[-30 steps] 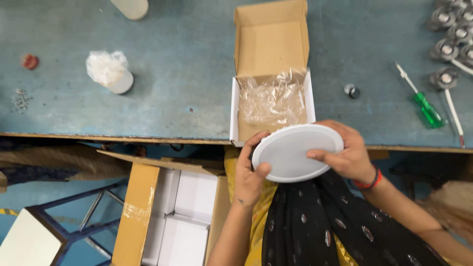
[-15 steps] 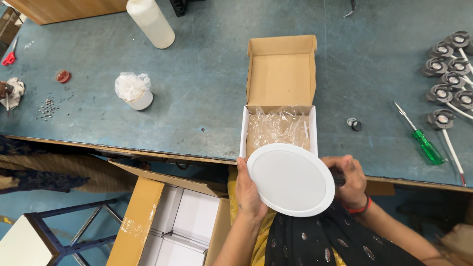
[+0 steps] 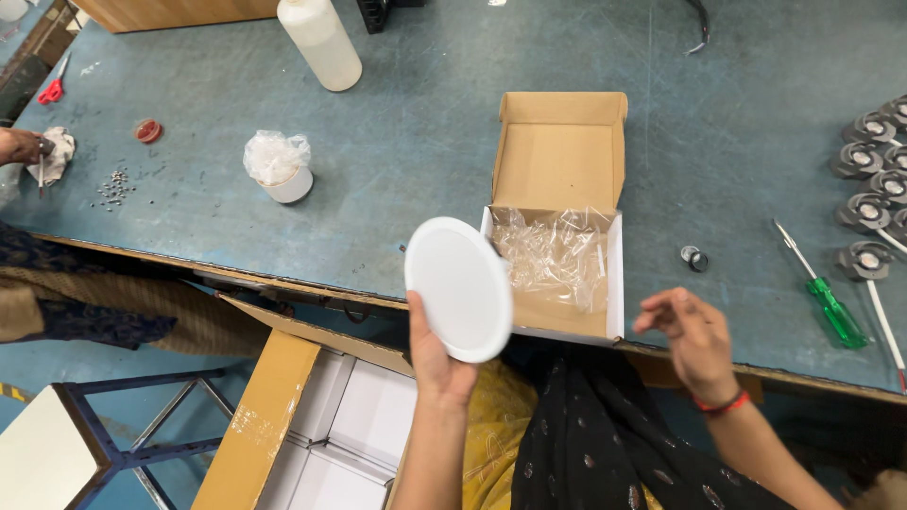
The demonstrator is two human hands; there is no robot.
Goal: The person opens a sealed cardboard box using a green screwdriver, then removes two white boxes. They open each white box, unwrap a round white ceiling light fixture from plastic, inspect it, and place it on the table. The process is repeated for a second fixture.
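Blue-grey worktable [image 3: 453,142] fills the upper part of the view; worn surface, wooden front edge. All places below are given from the open cardboard box [image 3: 557,236] that sits at the table's near edge.

Below and left of the box, off the table: large brown carton [image 3: 283,425] holding white inner boxes, flap open toward the table. A blue metal frame [image 3: 142,425] stands further left of it.

The box itself: brown lid flap up at the far side, white side walls, crumpled clear plastic wrap [image 3: 553,255] lying inside.

Far left and beyond the box: white plastic bottle [image 3: 319,42] on the table. Nearer, left of the box: small white cup with a clear bag over it [image 3: 279,168].

Just left of the box, overlapping its near left corner: round white disc panel [image 3: 459,288], tilted, flat face toward the camera. Left hand [image 3: 436,364] grips it from below, thumb up against the lower face, fingers behind the rim and hidden.

Just right of the box's near corner: right hand [image 3: 690,335], held above the table edge, fingers loosely spread, grasping nothing, apart from the disc. Red band on that wrist.

Right of the box: green-handled screwdriver [image 3: 824,288], then a cluster of grey round fittings [image 3: 874,179] at the table's right margin. Small dark metal ring [image 3: 694,258] lies between box and screwdriver.

Far left of the box: another person's hand [image 3: 21,146] on a white rag, scattered small screws [image 3: 115,186] beside it, a red cap [image 3: 147,130], red scissors [image 3: 52,90].
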